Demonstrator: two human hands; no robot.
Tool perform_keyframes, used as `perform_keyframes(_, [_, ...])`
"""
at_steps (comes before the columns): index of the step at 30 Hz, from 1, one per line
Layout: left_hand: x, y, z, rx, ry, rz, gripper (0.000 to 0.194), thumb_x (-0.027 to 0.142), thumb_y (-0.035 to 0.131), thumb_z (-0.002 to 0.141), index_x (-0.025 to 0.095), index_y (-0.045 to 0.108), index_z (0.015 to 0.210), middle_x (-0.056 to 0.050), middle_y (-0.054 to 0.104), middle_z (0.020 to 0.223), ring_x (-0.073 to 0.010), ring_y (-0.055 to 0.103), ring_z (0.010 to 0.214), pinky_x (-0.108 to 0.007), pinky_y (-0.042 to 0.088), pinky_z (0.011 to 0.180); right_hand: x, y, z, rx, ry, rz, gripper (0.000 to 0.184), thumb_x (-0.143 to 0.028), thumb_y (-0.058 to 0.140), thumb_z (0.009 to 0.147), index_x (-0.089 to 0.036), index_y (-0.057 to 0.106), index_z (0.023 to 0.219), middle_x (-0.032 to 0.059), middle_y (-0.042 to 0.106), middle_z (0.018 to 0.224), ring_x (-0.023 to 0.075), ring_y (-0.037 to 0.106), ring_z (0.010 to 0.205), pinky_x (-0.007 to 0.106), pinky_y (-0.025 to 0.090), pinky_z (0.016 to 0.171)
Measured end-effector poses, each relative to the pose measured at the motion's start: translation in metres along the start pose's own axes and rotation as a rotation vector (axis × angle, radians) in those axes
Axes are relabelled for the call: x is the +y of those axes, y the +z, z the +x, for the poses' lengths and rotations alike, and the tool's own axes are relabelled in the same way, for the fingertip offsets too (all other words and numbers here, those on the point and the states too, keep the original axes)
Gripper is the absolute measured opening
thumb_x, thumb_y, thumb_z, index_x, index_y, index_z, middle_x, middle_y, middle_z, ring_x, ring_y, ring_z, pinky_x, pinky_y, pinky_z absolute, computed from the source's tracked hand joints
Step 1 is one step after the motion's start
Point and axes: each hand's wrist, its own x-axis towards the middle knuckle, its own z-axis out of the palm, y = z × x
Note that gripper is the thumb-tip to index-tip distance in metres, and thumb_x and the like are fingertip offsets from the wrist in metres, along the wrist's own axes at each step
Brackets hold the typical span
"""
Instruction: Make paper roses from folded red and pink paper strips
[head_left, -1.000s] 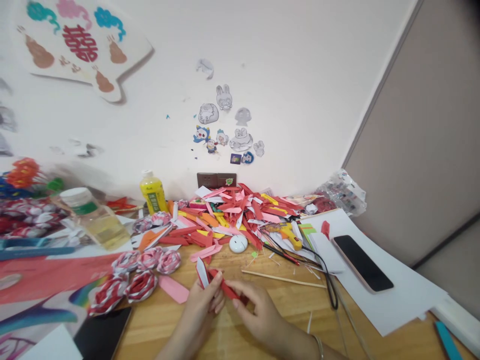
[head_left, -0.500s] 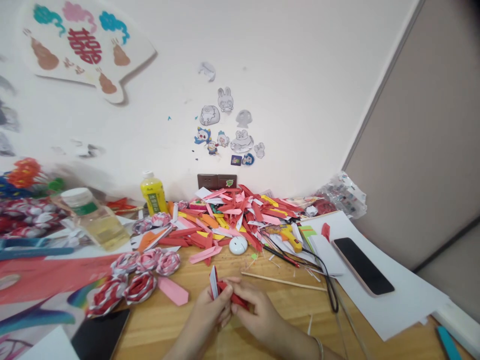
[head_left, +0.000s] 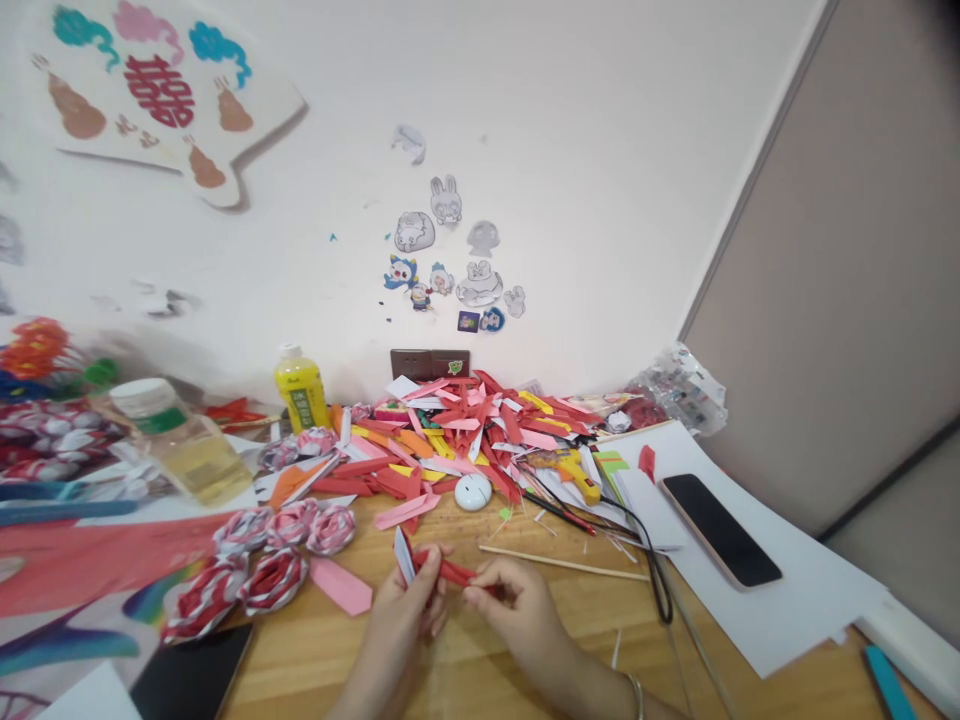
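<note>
A red and white piece of folded paper (head_left: 454, 572) stretches between my two hands above the wooden table (head_left: 300, 680). My left hand (head_left: 411, 600) is closed on its left end, where a pale flap stands up past the fingers. With thumb and fingers, my right hand (head_left: 517, 605) pinches the narrow right end. Left of my hands lies a pink folded paper strip (head_left: 341, 585), beside several twisted red, pink and white paper roses (head_left: 274, 578). Beyond them a large pile of folded paper strips (head_left: 480, 420) in red, pink, orange and yellow rests against the wall.
A white rounded case (head_left: 473, 491) sits before the pile. A yellow glue gun (head_left: 566, 470) with a black cable and a wooden stick (head_left: 562, 563) lie to the right, near a phone (head_left: 721, 530) on white paper. Two bottles, one yellow (head_left: 301, 388) and one clear (head_left: 187, 445), stand or lean left.
My hands have moved apart, the right one drawing rightward along the red paper, so more of it shows between them. The whole view has shifted slightly.
</note>
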Motion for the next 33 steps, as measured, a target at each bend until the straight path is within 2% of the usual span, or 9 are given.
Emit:
perform_keyframes(7, [0.0, -0.005, 0.007, 0.033, 0.035, 0.034, 0.058, 0.059, 0.072, 0.054, 0.012, 0.058, 0.085, 0.014, 0.033, 0.035, -0.0026, 0.025, 0.034, -0.016, 0.021, 0.037, 0.0, 0.005, 0.003, -0.03, 0.134, 0.263, 0.037, -0.053, 0.058, 0.075, -0.018, 0.055, 0.09, 0.0045, 0.067, 0.072, 0.0143, 0.057, 0.055, 0.022, 0.039, 0.046])
perform_keyframes(11, [0.001, -0.006, 0.008, 0.062, 0.03, 0.088, 0.057, 0.06, 0.072, 0.052, 0.012, 0.058, 0.08, 0.015, 0.03, 0.034, -0.0025, 0.023, 0.033, -0.016, 0.02, 0.036, 0.002, 0.003, 0.003, -0.075, 0.097, 0.136, 0.027, -0.038, 0.053, 0.081, -0.017, 0.056, 0.098, 0.005, 0.066, 0.076, 0.0155, 0.059, 0.063, 0.024, 0.042, 0.053])
perform_keyframes(15, [0.0, -0.004, 0.004, 0.07, 0.021, 0.14, 0.05, 0.056, 0.075, 0.052, 0.013, 0.059, 0.07, 0.013, 0.033, 0.033, -0.0024, 0.024, 0.034, -0.017, 0.019, 0.036, -0.003, 0.0, 0.003, -0.093, -0.07, -0.246, 0.007, -0.02, 0.056, 0.075, -0.017, 0.062, 0.077, 0.0012, 0.061, 0.07, 0.0144, 0.054, 0.065, 0.025, 0.039, 0.061])
perform_keyframes(18, [-0.001, -0.002, 0.002, 0.06, 0.008, 0.167, 0.047, 0.056, 0.074, 0.052, 0.014, 0.057, 0.064, 0.012, 0.034, 0.032, -0.0029, 0.025, 0.033, -0.017, 0.019, 0.035, -0.006, -0.001, 0.003, -0.016, -0.13, -0.391, 0.011, -0.012, 0.055, 0.07, -0.017, 0.058, 0.061, -0.0018, 0.051, 0.061, 0.0126, 0.048, 0.061, 0.023, 0.034, 0.057])
perform_keyframes(22, [-0.008, 0.0, 0.006, 0.058, -0.002, 0.175, 0.053, 0.066, 0.066, 0.052, 0.017, 0.055, 0.064, 0.012, 0.033, 0.03, -0.0042, 0.023, 0.03, -0.018, 0.019, 0.033, -0.009, 0.001, 0.003, 0.059, -0.058, -0.336, 0.018, -0.016, 0.052, 0.074, -0.017, 0.052, 0.056, -0.0038, 0.046, 0.055, 0.0108, 0.044, 0.054, 0.021, 0.032, 0.052])
perform_keyframes(27, [-0.015, 0.001, 0.0, -0.015, -0.038, 0.188, 0.062, 0.078, 0.044, 0.062, 0.017, 0.058, 0.065, 0.009, 0.036, 0.034, -0.0075, 0.029, 0.032, -0.021, 0.025, 0.033, -0.016, 0.01, 0.0, -0.014, -0.001, -0.153, 0.018, -0.021, 0.049, 0.075, -0.018, 0.054, 0.059, -0.0028, 0.054, 0.053, 0.0107, 0.048, 0.05, 0.02, 0.036, 0.05])
perform_keyframes(29, [-0.014, 0.0, -0.005, -0.016, -0.011, 0.263, 0.058, 0.075, 0.049, 0.063, 0.018, 0.06, 0.066, 0.004, 0.05, 0.043, -0.0117, 0.044, 0.04, -0.023, 0.036, 0.039, -0.019, 0.013, -0.001, -0.028, -0.021, -0.145, 0.018, -0.02, 0.048, 0.075, -0.018, 0.054, 0.058, -0.0033, 0.055, 0.051, 0.0108, 0.049, 0.049, 0.02, 0.038, 0.051])
perform_keyframes(31, [-0.012, -0.004, -0.009, -0.004, 0.057, 0.332, 0.052, 0.069, 0.057, 0.059, 0.02, 0.065, 0.073, -0.003, 0.066, 0.065, -0.0201, 0.061, 0.065, -0.029, 0.049, 0.056, -0.021, 0.013, -0.002, -0.036, -0.045, -0.187, 0.019, -0.017, 0.047, 0.075, -0.018, 0.053, 0.057, -0.003, 0.057, 0.052, 0.011, 0.051, 0.051, 0.02, 0.039, 0.053])
perform_keyframes(33, [-0.009, -0.007, -0.011, -0.001, 0.097, 0.365, 0.049, 0.063, 0.062, 0.058, 0.021, 0.068, 0.083, -0.008, 0.071, 0.088, -0.0268, 0.061, 0.095, -0.035, 0.051, 0.078, -0.023, 0.011, -0.003, -0.056, -0.089, -0.289, 0.02, -0.014, 0.045, 0.076, -0.018, 0.052, 0.058, -0.0012, 0.059, 0.057, 0.0115, 0.053, 0.054, 0.021, 0.04, 0.055])
